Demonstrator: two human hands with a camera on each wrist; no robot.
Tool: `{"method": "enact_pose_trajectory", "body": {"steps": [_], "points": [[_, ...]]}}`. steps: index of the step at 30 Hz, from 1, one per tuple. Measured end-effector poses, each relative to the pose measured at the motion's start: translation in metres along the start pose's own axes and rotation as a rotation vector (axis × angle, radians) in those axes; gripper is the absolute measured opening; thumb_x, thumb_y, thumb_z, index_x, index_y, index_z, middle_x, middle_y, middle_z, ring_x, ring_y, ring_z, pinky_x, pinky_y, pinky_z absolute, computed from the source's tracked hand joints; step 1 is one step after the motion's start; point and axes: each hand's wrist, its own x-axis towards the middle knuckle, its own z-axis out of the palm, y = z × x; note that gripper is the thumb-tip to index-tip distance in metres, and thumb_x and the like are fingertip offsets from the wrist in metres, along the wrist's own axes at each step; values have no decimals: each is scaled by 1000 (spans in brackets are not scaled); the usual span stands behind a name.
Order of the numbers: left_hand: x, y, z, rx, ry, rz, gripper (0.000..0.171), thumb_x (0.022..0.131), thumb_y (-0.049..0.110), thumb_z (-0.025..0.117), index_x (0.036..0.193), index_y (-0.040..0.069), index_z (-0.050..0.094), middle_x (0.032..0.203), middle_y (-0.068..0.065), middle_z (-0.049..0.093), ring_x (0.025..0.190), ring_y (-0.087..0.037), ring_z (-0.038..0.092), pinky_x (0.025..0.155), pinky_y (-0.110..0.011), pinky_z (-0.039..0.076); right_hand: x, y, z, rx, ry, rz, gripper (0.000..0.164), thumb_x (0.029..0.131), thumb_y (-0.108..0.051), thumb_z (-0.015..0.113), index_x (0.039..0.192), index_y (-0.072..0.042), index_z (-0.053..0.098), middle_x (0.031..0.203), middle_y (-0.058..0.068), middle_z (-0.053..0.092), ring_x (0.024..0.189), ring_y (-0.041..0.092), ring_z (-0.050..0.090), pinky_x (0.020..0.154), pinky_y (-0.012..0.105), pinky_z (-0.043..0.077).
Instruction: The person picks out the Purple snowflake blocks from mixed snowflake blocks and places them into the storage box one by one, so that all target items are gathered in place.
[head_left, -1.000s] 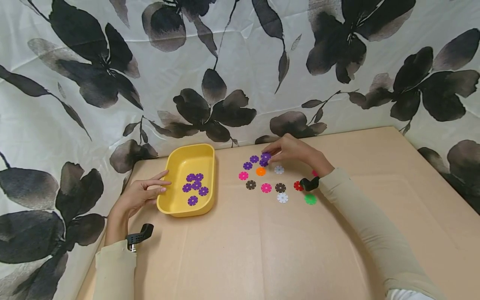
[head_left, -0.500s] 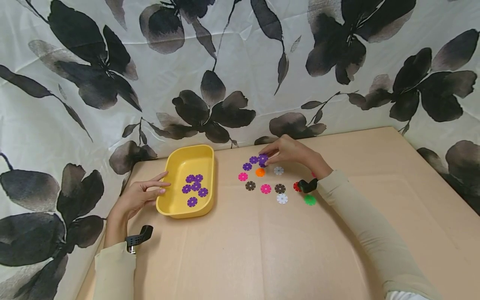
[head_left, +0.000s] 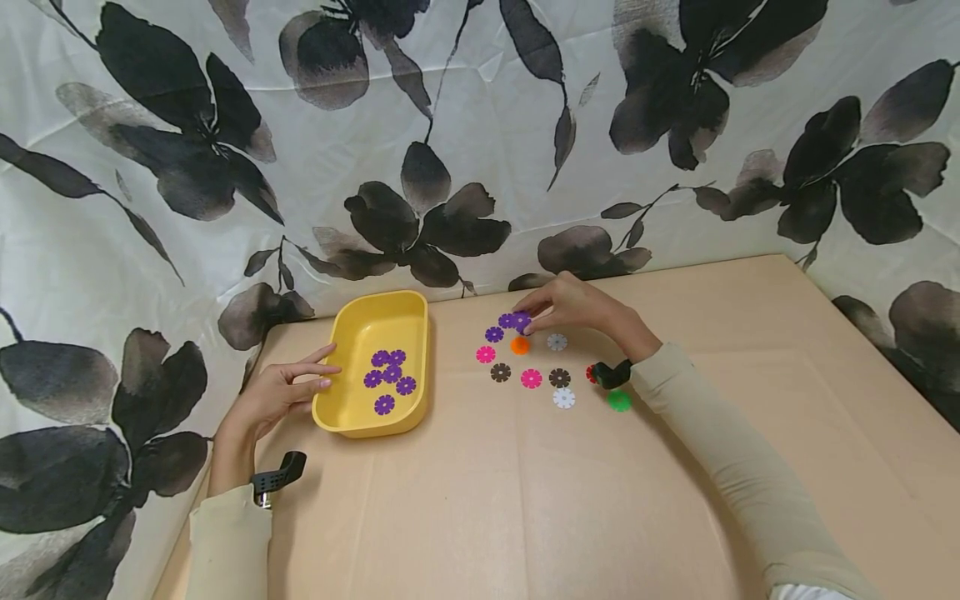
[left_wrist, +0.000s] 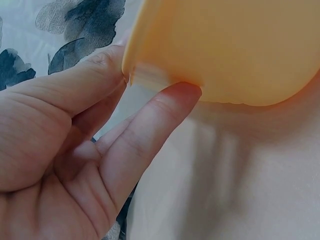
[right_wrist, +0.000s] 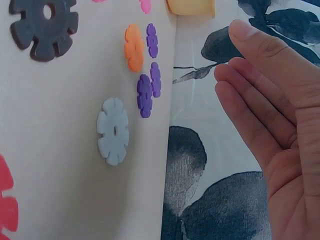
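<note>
My left hand (head_left: 281, 387) holds the left side of a yellow tray (head_left: 420, 333), its fingers at the rim; close up in the left wrist view, fingertips meet the tray's wall (left_wrist: 225, 55). Several purple interlocking discs (head_left: 392, 372) lie in the tray. My right hand (head_left: 573, 304) is over the far part of the table, a purple interlocking disc (head_left: 521, 322) pinched at its fingertips. That disc overlaps others on the table in the head view. In the right wrist view the right hand (right_wrist: 275, 115) shows thumb and fingers drawn together, the pinched disc hidden.
On the table (head_left: 450, 500) lie purple (head_left: 493, 334), orange (head_left: 520, 345), pink (head_left: 531, 378), black (head_left: 559, 377), white (head_left: 564, 398) and green discs (head_left: 619, 401). A red disc (head_left: 591, 373) is partly behind the right wrist camera. A floral cloth (head_left: 480, 125) hangs behind the table.
My right hand has shifted slightly left and toward me, and the purple disc at its fingertips has moved with it. The left hand and the tray stay in place.
</note>
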Motion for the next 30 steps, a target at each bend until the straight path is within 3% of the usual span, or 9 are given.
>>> {"method": "enact_pose_trajectory", "body": {"steps": [10,19,30], "points": [[0,1,0,1,5,1,44,97,17,71,136,-1,63,166,-3,29,123,-18,64,83,-32,62,3,-7,1,-7,-4,-26,43,76,-11,90,114,2,76,108,16,76,92,26,76,85,41,61],[0,0,0,-4,1,9,45,97,17,71,136,-1,62,166,-3,29,121,-16,65,84,-33,61,6,-15,2,-37,2,-45,43,77,-18,91,115,-4,78,106,6,78,92,18,76,85,36,62],[1,-3,0,-13,11,2,45,96,18,72,136,0,63,165,-2,30,124,-16,63,86,-34,60,11,-24,4,-52,-1,-94,43,77,-21,90,114,-3,78,105,7,78,89,17,76,82,33,62]]}}
